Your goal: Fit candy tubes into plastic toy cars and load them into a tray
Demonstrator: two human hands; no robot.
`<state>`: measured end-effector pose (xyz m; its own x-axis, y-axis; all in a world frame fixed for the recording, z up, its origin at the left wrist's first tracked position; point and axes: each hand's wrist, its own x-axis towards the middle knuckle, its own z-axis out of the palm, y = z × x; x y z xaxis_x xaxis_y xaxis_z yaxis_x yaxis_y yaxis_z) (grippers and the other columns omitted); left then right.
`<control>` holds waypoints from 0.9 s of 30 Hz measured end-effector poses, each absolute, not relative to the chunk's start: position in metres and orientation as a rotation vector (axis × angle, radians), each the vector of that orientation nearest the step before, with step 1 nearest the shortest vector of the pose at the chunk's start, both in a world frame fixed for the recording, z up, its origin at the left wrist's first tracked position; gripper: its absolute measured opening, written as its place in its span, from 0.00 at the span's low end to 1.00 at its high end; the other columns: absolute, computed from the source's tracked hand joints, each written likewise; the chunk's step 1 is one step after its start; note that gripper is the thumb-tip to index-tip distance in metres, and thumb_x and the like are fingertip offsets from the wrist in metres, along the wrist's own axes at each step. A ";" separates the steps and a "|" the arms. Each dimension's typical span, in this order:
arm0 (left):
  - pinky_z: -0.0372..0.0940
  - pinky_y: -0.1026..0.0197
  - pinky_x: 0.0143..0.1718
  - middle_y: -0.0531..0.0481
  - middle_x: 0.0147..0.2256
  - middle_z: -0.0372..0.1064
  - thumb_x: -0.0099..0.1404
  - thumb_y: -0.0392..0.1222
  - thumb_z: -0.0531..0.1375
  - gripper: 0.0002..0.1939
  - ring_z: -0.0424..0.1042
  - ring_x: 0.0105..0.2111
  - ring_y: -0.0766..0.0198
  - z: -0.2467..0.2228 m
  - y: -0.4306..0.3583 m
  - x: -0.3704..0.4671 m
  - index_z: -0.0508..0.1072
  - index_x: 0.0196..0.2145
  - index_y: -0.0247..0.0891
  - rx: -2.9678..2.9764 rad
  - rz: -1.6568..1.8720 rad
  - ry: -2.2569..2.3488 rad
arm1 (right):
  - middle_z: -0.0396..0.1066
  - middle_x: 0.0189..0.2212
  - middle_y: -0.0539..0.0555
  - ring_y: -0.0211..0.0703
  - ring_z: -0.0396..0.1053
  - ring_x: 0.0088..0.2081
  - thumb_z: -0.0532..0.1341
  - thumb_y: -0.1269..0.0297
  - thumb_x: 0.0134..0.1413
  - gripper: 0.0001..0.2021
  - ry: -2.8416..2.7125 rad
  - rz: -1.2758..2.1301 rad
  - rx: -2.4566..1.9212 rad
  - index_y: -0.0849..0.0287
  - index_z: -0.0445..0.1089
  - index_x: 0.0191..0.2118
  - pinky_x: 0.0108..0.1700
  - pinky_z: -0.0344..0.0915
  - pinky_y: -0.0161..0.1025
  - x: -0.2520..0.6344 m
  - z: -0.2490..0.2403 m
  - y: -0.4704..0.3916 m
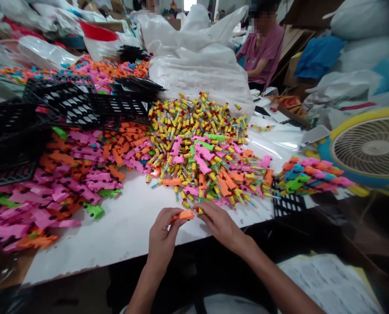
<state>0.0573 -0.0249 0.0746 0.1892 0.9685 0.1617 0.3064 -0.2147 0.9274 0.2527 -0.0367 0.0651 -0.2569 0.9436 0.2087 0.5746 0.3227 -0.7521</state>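
Observation:
Between the fingertips of my left hand (164,233) is an orange toy car (185,215), held just above the table's front edge. My right hand (218,223) pinches a small yellow tube with a red end (199,210), close to the car's right end; whether the two touch I cannot tell. Right behind my hands spreads a heap of yellow tubes (197,117) with red ends and clear, bluish tips. Pink, orange and green toy cars (204,152) lie over the front of that heap. Another large pile of toy cars (60,183) covers the table's left side.
Black plastic crates (63,100) stand at the left, with more small colourful pieces behind. A large white sack (201,65) sits at the back. Stacked cars (312,174) rest on a black crate near a yellow-and-blue fan (373,148). A person in pink (262,52) sits behind.

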 end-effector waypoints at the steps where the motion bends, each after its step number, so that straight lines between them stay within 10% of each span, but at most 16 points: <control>1: 0.63 0.63 0.41 0.51 0.37 0.70 0.66 0.42 0.58 0.06 0.69 0.40 0.62 0.074 -0.025 0.057 0.73 0.40 0.46 1.676 1.052 1.219 | 0.71 0.43 0.57 0.44 0.68 0.45 0.50 0.65 0.65 0.12 -1.965 0.698 -1.328 0.56 0.65 0.51 0.47 0.68 0.42 0.252 0.064 -0.037; 18: 0.64 0.59 0.38 0.49 0.33 0.70 0.65 0.46 0.57 0.08 0.69 0.36 0.59 0.067 -0.025 0.062 0.73 0.36 0.43 1.707 0.985 1.352 | 0.71 0.41 0.59 0.45 0.68 0.41 0.50 0.76 0.61 0.17 -2.322 0.342 -1.331 0.60 0.64 0.53 0.43 0.68 0.42 0.250 0.061 -0.041; 27: 0.64 0.57 0.36 0.50 0.31 0.71 0.59 0.50 0.59 0.11 0.69 0.33 0.58 0.065 -0.035 0.067 0.75 0.33 0.42 1.402 0.850 1.417 | 0.67 0.26 0.52 0.41 0.63 0.28 0.51 0.59 0.65 0.13 -2.489 -0.072 -1.236 0.60 0.65 0.33 0.30 0.53 0.39 0.249 0.062 -0.047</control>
